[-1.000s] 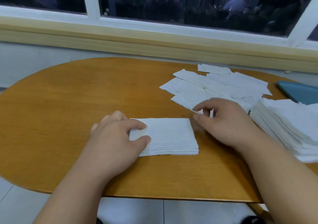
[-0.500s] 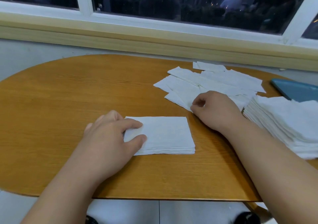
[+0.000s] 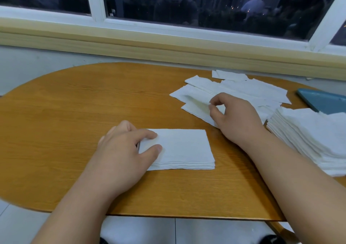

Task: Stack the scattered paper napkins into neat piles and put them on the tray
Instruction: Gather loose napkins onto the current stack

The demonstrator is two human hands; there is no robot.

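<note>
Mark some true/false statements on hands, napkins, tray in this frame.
1. The left hand holds the small neat stack of white paper napkins by its left edge. True.
2. The right hand lies flat and holds nothing. False: it pinches a napkin among the scattered white paper napkins.
3. The flat blue tray sits at the left end. False: it is at the far right edge of the oval wooden table.
4. The tall white napkin pile at right is thicker than the small stack. True.
</note>
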